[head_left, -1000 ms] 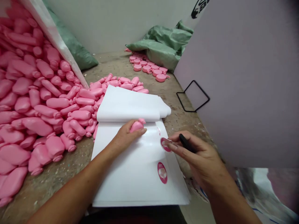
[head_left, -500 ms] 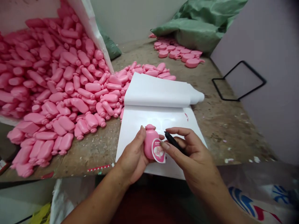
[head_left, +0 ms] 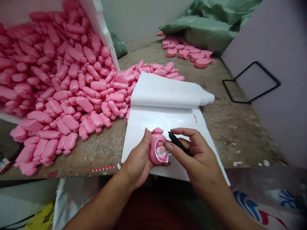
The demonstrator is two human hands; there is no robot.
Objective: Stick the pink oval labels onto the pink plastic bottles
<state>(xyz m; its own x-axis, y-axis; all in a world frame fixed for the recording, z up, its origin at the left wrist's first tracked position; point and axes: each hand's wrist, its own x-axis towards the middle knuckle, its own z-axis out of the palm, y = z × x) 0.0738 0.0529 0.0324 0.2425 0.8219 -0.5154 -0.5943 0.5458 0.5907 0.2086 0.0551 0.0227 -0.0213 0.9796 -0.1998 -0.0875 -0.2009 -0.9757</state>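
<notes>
A small pink bottle [head_left: 155, 137] stands upright in my left hand [head_left: 139, 159], thumb on its left side and fingers behind it. On the bottle's front lies a pink and white oval label [head_left: 161, 150], its lower right corner reaching to the bottle's edge. My right hand [head_left: 194, 153] holds a black pen-like tool [head_left: 177, 142], tip pointing up and left, while its thumb touches the label's right side. Below both hands lie white sheets [head_left: 144, 127], with their upper part folded back.
Many pink bottles [head_left: 83, 105] spill from a white container [head_left: 109, 35] at the left. Flat pink pieces [head_left: 198, 57] lie at the back beside a green bag [head_left: 203, 32]. A black wire frame [head_left: 251, 99] stands at the right.
The label has moved left and now lies flatter over the bottle's front. My right thumb has stayed at its edge. The whole view has shifted slightly.
</notes>
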